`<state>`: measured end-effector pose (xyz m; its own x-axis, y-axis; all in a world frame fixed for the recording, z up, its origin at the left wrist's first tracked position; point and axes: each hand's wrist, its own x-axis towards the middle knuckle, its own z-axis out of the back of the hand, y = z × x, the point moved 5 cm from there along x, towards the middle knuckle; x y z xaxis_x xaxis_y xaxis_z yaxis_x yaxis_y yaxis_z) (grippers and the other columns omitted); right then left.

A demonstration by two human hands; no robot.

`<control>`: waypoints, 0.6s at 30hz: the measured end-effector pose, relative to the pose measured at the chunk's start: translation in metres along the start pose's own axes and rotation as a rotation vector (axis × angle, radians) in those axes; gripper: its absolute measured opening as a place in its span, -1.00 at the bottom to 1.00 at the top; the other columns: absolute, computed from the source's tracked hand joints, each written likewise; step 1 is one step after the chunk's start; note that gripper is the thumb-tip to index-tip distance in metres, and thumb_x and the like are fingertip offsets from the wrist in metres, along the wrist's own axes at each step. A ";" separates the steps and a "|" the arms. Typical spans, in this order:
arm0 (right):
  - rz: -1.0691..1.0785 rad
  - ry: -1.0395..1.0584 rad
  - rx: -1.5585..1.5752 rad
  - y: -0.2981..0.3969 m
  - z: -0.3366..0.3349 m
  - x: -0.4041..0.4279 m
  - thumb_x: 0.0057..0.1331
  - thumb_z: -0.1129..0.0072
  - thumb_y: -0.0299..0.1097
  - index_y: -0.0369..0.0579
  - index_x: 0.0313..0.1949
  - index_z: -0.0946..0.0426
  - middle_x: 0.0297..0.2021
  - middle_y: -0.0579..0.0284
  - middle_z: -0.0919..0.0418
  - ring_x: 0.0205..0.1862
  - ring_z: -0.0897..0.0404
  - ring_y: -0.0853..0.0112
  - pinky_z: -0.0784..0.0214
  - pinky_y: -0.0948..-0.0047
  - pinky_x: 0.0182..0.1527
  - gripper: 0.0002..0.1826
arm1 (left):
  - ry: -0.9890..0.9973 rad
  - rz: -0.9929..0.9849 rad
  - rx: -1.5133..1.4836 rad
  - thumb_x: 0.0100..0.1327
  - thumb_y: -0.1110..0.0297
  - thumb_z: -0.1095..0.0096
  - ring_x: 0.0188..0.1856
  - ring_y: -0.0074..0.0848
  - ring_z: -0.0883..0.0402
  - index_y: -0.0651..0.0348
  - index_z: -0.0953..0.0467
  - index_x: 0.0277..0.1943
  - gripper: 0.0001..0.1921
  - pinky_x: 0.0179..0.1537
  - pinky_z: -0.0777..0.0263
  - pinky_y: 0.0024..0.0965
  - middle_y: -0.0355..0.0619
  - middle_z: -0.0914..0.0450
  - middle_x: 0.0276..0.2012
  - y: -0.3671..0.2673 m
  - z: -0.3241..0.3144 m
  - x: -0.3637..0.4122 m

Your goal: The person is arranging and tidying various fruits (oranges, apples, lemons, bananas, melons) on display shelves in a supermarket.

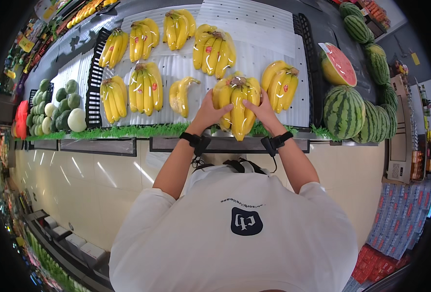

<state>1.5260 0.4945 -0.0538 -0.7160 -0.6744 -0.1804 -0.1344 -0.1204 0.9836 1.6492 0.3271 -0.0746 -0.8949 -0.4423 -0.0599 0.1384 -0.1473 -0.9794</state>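
Observation:
Between my two hands is a large plastic-wrapped bunch of bananas [239, 98], stem end pointing away from me. My left hand [212, 111] grips its left side, thumb across the front. On the other side my right hand [261, 109] grips it the same way. Just right of it lies another wrapped bunch [282, 85] with a red sticker. Behind it sits a wide wrapped bunch [213, 51]. To the left rests a small wrapped bunch [182, 95], and beyond that a stickered bunch [145, 88]. The undersides of the fingers are hidden.
White ridged matting [252, 43] lines the display, between black slatted dividers [96, 78]. Green plastic grass [135, 131] trims the front edge. Whole watermelons [344, 111] and a cut watermelon [341, 64] stand right; round melons [77, 120] and green fruit [63, 106] lie left.

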 end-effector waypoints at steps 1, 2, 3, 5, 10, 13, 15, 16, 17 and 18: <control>0.000 -0.026 -0.006 -0.005 0.002 0.001 0.20 -0.41 -0.25 -0.28 0.39 0.04 0.23 -0.02 -0.31 0.24 -0.37 0.30 -0.28 0.34 0.26 -0.05 | 0.021 -0.036 0.015 0.12 0.04 -0.48 0.17 -0.31 -0.47 0.43 -0.06 0.35 -0.05 0.17 -0.38 -0.31 0.13 -0.42 0.16 -0.007 0.000 0.001; 0.001 -0.050 -0.011 -0.007 0.005 0.003 0.22 -0.39 -0.26 -0.28 0.40 0.06 0.23 -0.02 -0.30 0.25 -0.35 0.30 -0.26 0.35 0.26 -0.06 | 0.041 -0.072 0.031 0.12 0.07 -0.48 0.18 -0.31 -0.47 0.43 -0.09 0.34 -0.08 0.18 -0.37 -0.31 0.11 -0.42 0.16 -0.013 -0.001 0.003; -0.001 -0.056 -0.012 -0.005 0.005 0.003 0.22 -0.39 -0.26 -0.28 0.40 0.06 0.23 -0.02 -0.30 0.25 -0.35 0.30 -0.26 0.35 0.26 -0.06 | 0.046 -0.071 0.028 0.12 0.07 -0.48 0.18 -0.31 -0.47 0.43 -0.09 0.34 -0.08 0.18 -0.37 -0.31 0.11 -0.42 0.16 -0.013 -0.002 0.004; 0.015 -0.038 0.042 0.002 0.005 0.006 0.19 -0.42 -0.25 -0.26 0.39 0.01 0.22 0.02 -0.34 0.24 -0.37 0.32 -0.26 0.34 0.26 -0.06 | -0.077 -0.087 0.164 0.14 0.13 -0.47 0.16 -0.35 -0.48 0.40 -0.14 0.32 -0.16 0.17 -0.38 -0.31 0.06 -0.43 0.15 -0.014 0.002 0.009; 0.059 -0.054 -0.006 0.027 0.003 0.013 0.18 -0.42 -0.28 -0.26 0.40 0.00 0.23 0.02 -0.34 0.23 -0.39 0.32 -0.27 0.35 0.25 -0.06 | -0.050 -0.136 0.001 0.09 0.08 -0.48 0.15 -0.25 -0.49 0.40 -0.15 0.32 -0.12 0.15 -0.39 -0.26 0.14 -0.45 0.12 -0.019 0.003 0.019; 0.064 -0.044 -0.015 0.025 0.004 0.015 0.18 -0.42 -0.29 -0.25 0.40 0.00 0.22 0.01 -0.36 0.23 -0.40 0.32 -0.28 0.35 0.25 -0.06 | -0.078 -0.142 -0.036 0.03 0.03 -0.51 0.12 -0.13 -0.52 0.43 -0.15 0.32 -0.05 0.13 -0.40 -0.21 0.24 -0.46 0.09 -0.013 0.001 0.018; 0.058 -0.051 -0.019 0.020 0.009 0.012 0.17 -0.43 -0.30 -0.25 0.40 0.00 0.21 0.01 -0.36 0.22 -0.40 0.32 -0.28 0.35 0.25 -0.06 | -0.110 -0.151 0.015 0.03 0.06 -0.51 0.11 -0.14 -0.52 0.42 -0.15 0.32 -0.07 0.13 -0.41 -0.21 0.22 -0.47 0.08 -0.010 0.000 0.015; 0.074 -0.046 -0.030 0.020 0.011 0.010 0.16 -0.43 -0.31 -0.25 0.40 0.02 0.21 0.01 -0.37 0.22 -0.41 0.31 -0.29 0.35 0.25 -0.05 | -0.093 -0.139 -0.007 0.03 0.07 -0.52 0.12 -0.14 -0.52 0.42 -0.16 0.32 -0.07 0.13 -0.41 -0.21 0.22 -0.47 0.09 -0.018 -0.002 0.011; 0.090 -0.042 -0.042 0.020 0.012 0.008 0.16 -0.43 -0.33 -0.25 0.40 0.03 0.21 0.00 -0.37 0.21 -0.41 0.31 -0.29 0.35 0.24 -0.03 | -0.075 -0.126 -0.030 0.02 0.09 -0.52 0.12 -0.14 -0.52 0.41 -0.16 0.31 -0.08 0.13 -0.41 -0.21 0.21 -0.47 0.09 -0.025 -0.002 0.007; 0.085 -0.036 -0.040 0.023 0.010 0.003 0.16 -0.43 -0.33 -0.25 0.40 0.03 0.21 0.00 -0.37 0.21 -0.41 0.31 -0.29 0.35 0.24 -0.03 | -0.079 -0.119 -0.029 0.02 0.09 -0.52 0.12 -0.14 -0.52 0.41 -0.16 0.31 -0.08 0.13 -0.41 -0.21 0.21 -0.47 0.09 -0.036 0.000 0.002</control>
<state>1.5138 0.4968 -0.0314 -0.7481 -0.6567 -0.0953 -0.0447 -0.0935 0.9946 1.6426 0.3319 -0.0397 -0.8677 -0.4918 0.0717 0.0195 -0.1780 -0.9838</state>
